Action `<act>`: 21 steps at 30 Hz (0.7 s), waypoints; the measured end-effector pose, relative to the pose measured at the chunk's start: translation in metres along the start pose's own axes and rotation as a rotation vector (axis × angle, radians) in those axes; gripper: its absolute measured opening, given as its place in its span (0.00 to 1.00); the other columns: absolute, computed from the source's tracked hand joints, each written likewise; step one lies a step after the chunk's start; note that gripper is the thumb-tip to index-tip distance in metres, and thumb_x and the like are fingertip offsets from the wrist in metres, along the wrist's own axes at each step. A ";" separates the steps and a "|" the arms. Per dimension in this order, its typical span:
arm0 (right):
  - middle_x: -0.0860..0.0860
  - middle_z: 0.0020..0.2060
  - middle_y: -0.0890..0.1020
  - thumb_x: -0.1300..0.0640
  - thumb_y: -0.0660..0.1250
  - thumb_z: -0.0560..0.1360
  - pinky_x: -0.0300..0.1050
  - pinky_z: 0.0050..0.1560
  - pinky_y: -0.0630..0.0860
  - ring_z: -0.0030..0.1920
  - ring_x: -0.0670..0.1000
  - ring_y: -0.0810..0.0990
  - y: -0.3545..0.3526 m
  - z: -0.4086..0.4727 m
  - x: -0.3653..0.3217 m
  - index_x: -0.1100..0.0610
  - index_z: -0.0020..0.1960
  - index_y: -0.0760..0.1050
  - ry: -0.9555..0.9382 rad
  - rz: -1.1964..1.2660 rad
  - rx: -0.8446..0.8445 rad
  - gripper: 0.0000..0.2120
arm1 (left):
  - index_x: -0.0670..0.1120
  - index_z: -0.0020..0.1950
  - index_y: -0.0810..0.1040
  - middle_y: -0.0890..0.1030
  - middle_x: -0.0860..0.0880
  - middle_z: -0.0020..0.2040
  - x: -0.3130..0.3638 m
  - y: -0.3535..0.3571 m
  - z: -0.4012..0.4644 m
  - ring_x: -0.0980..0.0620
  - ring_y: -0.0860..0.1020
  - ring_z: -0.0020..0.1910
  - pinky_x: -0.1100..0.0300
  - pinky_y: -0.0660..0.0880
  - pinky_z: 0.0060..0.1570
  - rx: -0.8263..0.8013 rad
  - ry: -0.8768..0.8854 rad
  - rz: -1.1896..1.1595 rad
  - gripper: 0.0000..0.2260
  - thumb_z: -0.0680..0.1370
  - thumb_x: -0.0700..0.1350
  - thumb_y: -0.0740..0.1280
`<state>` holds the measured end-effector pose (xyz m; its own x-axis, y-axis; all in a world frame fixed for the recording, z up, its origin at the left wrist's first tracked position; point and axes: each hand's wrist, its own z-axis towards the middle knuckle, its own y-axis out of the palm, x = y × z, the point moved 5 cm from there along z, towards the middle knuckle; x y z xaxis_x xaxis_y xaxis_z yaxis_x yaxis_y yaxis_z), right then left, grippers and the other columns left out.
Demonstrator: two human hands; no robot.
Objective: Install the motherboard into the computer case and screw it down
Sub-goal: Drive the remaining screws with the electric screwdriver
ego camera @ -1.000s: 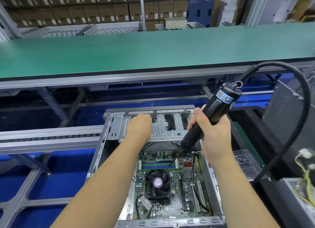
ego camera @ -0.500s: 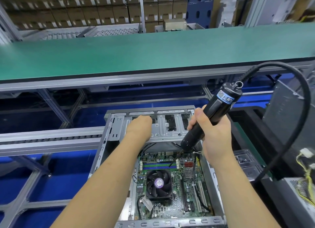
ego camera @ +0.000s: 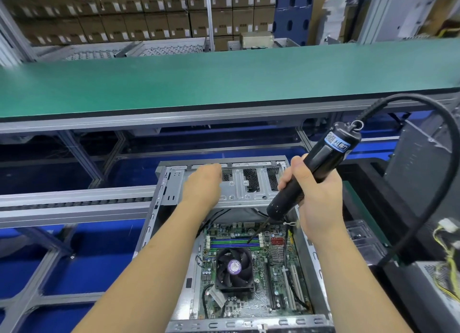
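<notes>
Listing left to right: left hand [ego camera: 202,185], back up, resting on the drive cage [ego camera: 239,188] at the far end of the case [ego camera: 159,223]; whether its fingers are curled or flat cannot be told. Motherboard [ego camera: 251,268], seated flat in the case floor, long axis running near to far, fan [ego camera: 234,268] at centre. Right hand [ego camera: 316,195], fingers wrapped round the screwdriver [ego camera: 311,173], cord [ego camera: 443,183] looping right. Driver slants down and leftward; its bit tip hangs over the memory slots [ego camera: 234,243] near the board's far edge, below and left of the gripping fingers. Judged: the right hand is nearer; the bit needs lowering onto a far-edge screw hole.
</notes>
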<state>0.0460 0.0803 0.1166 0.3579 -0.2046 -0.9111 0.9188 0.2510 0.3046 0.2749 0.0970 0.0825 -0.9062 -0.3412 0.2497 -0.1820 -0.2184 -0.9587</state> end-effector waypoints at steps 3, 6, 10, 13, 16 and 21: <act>0.54 0.33 0.78 0.34 0.79 0.64 0.63 0.50 0.77 0.36 0.58 0.77 -0.005 0.000 0.000 0.46 0.40 0.78 0.012 0.046 0.027 0.18 | 0.46 0.44 0.80 0.78 0.53 0.44 0.013 -0.005 -0.017 0.56 0.75 0.39 0.61 0.70 0.42 0.132 -0.029 -0.399 0.05 0.79 0.39 0.66; 0.53 0.33 0.78 0.36 0.80 0.65 0.61 0.47 0.76 0.36 0.56 0.76 -0.011 0.002 -0.007 0.47 0.40 0.78 -0.017 0.076 0.069 0.17 | 0.47 0.42 0.83 0.83 0.54 0.39 0.020 0.036 -0.051 0.58 0.79 0.37 0.63 0.78 0.42 -0.058 -0.175 -0.844 0.04 0.76 0.40 0.71; 0.51 0.31 0.77 0.38 0.78 0.68 0.57 0.45 0.75 0.33 0.54 0.76 -0.017 0.006 -0.026 0.47 0.39 0.79 -0.092 0.097 0.098 0.14 | 0.40 0.41 0.83 0.82 0.46 0.32 0.012 0.099 -0.086 0.54 0.78 0.30 0.61 0.78 0.36 -0.243 -0.473 -1.188 0.05 0.75 0.34 0.71; 0.52 0.32 0.77 0.37 0.79 0.66 0.56 0.43 0.75 0.33 0.54 0.77 -0.019 0.007 -0.035 0.46 0.39 0.80 -0.092 0.125 0.123 0.15 | 0.38 0.42 0.82 0.81 0.45 0.32 0.005 0.117 -0.088 0.53 0.78 0.30 0.59 0.79 0.38 -0.283 -0.550 -1.269 0.04 0.76 0.32 0.70; 0.52 0.32 0.77 0.38 0.80 0.64 0.53 0.41 0.77 0.32 0.53 0.77 -0.017 0.006 -0.038 0.44 0.38 0.80 -0.083 0.157 0.131 0.14 | 0.38 0.43 0.82 0.82 0.44 0.36 -0.001 0.122 -0.085 0.52 0.79 0.32 0.57 0.79 0.41 -0.274 -0.561 -1.306 0.03 0.76 0.32 0.70; 0.53 0.33 0.76 0.39 0.81 0.65 0.52 0.39 0.77 0.33 0.54 0.76 -0.017 0.003 -0.038 0.47 0.39 0.79 -0.069 0.166 0.144 0.15 | 0.36 0.48 0.80 0.81 0.44 0.37 0.001 0.126 -0.083 0.53 0.79 0.34 0.61 0.79 0.40 -0.306 -0.554 -1.469 0.03 0.77 0.31 0.68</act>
<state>0.0176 0.0815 0.1467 0.5124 -0.2376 -0.8252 0.8587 0.1498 0.4901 0.2196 0.1448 -0.0488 0.3477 -0.2994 0.8885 -0.8592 -0.4811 0.1741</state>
